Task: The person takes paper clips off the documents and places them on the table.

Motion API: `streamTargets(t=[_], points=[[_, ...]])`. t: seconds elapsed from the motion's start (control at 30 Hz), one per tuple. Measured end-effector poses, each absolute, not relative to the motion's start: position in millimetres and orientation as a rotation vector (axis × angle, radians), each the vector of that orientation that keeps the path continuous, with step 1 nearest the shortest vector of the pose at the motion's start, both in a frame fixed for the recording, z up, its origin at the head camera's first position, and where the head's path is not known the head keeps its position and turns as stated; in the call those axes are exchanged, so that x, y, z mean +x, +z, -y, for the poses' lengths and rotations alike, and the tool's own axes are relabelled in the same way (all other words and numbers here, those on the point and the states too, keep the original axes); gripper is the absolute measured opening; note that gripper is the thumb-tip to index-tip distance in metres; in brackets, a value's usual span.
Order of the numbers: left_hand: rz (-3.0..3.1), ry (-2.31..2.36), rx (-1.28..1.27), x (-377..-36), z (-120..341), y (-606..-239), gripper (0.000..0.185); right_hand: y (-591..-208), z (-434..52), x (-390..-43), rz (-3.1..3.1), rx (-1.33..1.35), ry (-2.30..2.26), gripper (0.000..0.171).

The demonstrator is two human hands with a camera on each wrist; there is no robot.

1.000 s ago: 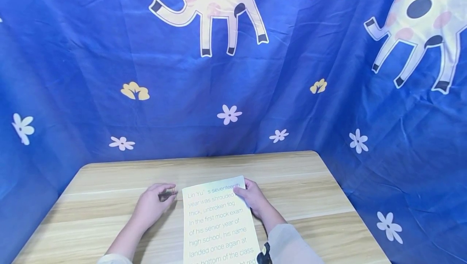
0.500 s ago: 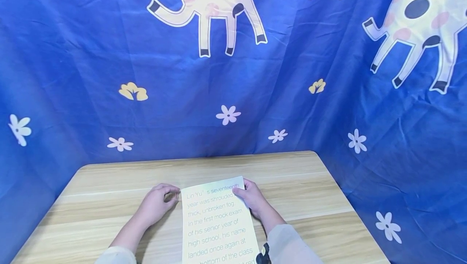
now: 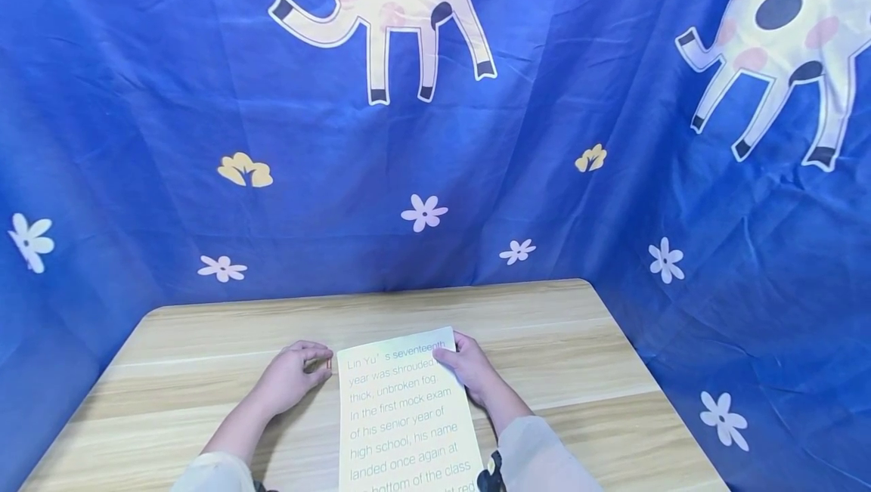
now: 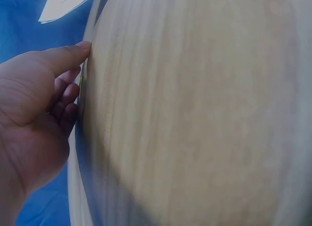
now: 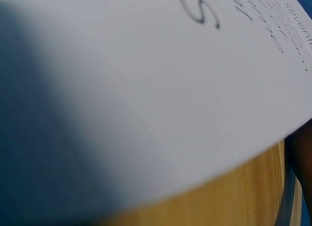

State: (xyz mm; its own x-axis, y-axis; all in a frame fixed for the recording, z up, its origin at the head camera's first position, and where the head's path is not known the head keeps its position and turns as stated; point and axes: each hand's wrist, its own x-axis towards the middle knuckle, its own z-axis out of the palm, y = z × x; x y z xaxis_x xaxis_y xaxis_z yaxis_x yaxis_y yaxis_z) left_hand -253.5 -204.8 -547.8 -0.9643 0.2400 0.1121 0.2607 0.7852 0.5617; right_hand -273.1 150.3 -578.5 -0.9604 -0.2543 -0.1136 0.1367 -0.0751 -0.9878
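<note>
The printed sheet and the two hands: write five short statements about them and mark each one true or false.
1. The right hand holds the printed sheet at its top right corner. True.
2. The left hand lies flat on the middle of the printed sheet. False: it is at the sheet's left edge, with the fingers curled.
3. The printed sheet lies on a wooden table. True.
4. The cloth behind the table is plain red. False: it is blue, with flowers and spotted animals.
5. The printed sheet is blank. False: it bears lines of printed text.
</note>
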Motion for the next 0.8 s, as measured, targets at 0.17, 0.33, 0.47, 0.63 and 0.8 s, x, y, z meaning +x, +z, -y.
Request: streamTargets(t=[0.17,0.33,0.47,0.63,0.8], points=[[2.931,-0.929,-0.423,-253,204,-546,0.038,-579,-151,-274,-1.934,-0.132,-2.122,0.032],[2.928,-0.914,-0.446,-255,203,-543,0.036,-577,-152,-274,-1.922,-0.136,-2.127,0.031],[2.934,-0.918,-0.456,-256,203,-539,0.037,-576,-152,-274,-1.914,-0.141,-2.126,0.032],[2.941,-0.931,-0.449,-254,203,-537,0.039,-576,-152,-273,-1.916,-0.15,-2.121,0.033],[2.925,-0.945,-0.429,-254,204,-537,0.048,-577,-151,-273,-1.912,-0.156,-2.128,0.034]])
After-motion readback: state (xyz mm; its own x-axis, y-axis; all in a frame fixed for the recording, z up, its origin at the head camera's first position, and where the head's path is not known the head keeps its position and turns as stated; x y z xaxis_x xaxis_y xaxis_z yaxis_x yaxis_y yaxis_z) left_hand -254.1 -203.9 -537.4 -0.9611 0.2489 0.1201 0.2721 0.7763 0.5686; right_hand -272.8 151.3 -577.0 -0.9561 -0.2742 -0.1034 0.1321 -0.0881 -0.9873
